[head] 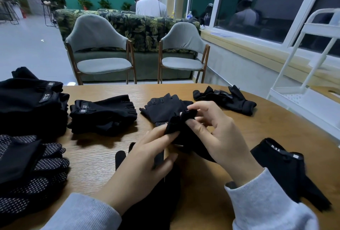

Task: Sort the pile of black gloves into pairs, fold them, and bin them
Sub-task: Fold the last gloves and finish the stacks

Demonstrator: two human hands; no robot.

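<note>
Centrally, near the front edge of the wooden table (95,158), both hands work one black glove (175,128). The left hand (145,158) pinches the glove's fabric between thumb and fingertips. The right hand (211,130) pinches one glove finger at its tip, with the remaining fingers curled. A fingerless glove (161,106) lies just behind the hands. A folded pair (103,114) lies left of centre. A glove stack (29,104) occupies the left edge, with dotted gloves (31,171) at the front-left corner. One crumpled glove (226,99) lies at the rear right edge; another glove (287,167) lies at the front right.
</note>
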